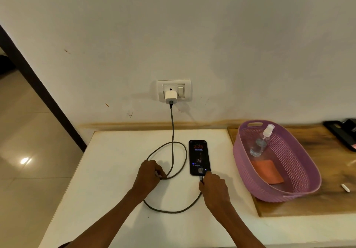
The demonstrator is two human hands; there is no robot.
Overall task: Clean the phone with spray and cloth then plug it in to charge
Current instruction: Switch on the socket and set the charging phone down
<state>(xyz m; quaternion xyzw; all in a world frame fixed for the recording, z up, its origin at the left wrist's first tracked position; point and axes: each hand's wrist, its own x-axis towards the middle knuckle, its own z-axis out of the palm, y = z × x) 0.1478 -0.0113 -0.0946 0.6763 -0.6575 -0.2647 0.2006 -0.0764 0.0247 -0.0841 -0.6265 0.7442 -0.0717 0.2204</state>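
The phone (199, 157) lies flat and face up on the white table (115, 170), its screen lit with a dark lock screen showing red numerals near the top and small icons along the bottom. Its long axis runs away from the person, towards the wall.

At the near end of the phone, the right hand (214, 187) has its fingers curled together around the plug of the charging cable (172, 132), pinching it right at the phone's lower edge; whether the plug is fully seated cannot be told, since the fingers cover the join. Just left of the phone, the left hand (151, 172) grips a loop of the same grey cable, fingers closed on it where the strands cross.

From the phone the cable sweeps nearer the person in a wide curve, passes under the left forearm, coils beside the phone, and climbs to the white charger (170, 97) plugged into the wall socket (174, 89) straight beyond the phone.

To the right of the phone stands a purple basket (242, 163) on a wooden board (331, 199). Inside it a clear spray bottle (261, 143) leans with its white nozzle towards the wall, and an orange cloth (266, 171) lies folded on the floor of the basket. Further right of the phone, dark objects (342, 134) rest by the wall, and a small white item (345, 187) lies on the board.
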